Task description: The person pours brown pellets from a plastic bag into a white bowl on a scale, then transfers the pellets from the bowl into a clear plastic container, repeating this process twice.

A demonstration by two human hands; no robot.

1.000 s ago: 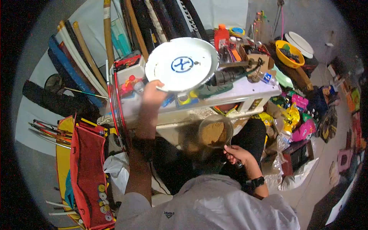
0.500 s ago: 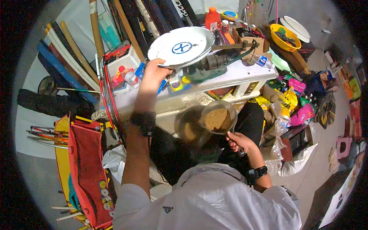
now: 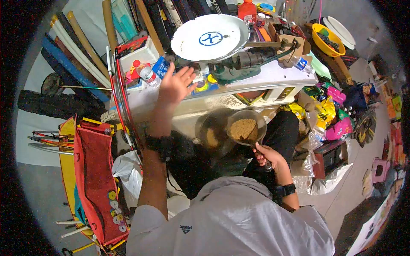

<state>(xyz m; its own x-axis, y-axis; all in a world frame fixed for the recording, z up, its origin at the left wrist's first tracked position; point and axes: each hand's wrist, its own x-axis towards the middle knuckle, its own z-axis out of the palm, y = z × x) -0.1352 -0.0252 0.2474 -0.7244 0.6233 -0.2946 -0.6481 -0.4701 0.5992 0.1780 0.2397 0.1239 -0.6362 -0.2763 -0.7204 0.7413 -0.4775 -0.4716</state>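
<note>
1. Cluttered all over, the white bench (image 3: 273,83) in front of me is full of bottles, tins and tools, and long poles (image 3: 85,51) lean behind it.
2. I see my left hand (image 3: 174,87) up in the air with the fingers (image 3: 188,73) spread wide. It holds nothing.
3. Just past my left fingertips sits the big white dish (image 3: 209,38) with a blue mark. It rests on top of the green scale (image 3: 239,64), flat, so it can take a load.
4. A water bottle (image 3: 145,73) with a red cap stands just beside my left thumb side.
5. My right hand (image 3: 267,156) is low, near my lap. Its fingers are curled tight around the handle of the sieve (image 3: 246,128).
6. I hold the sieve level, I think so the brown grainy stuff (image 3: 243,128) inside does not spill. It hangs over a round pot (image 3: 212,130), which sits just past my right fingers and would catch anything that falls.
7. A red bag (image 3: 96,179) hangs well away, out by my left elbow.
8. What is new: a moment ago my left fingers were gripping the rim of the white dish. Now they have let go and pulled back a little, and the dish stays on the scale alone.
9. My right hand and the sieve are in nearly the same spot as before.
</note>
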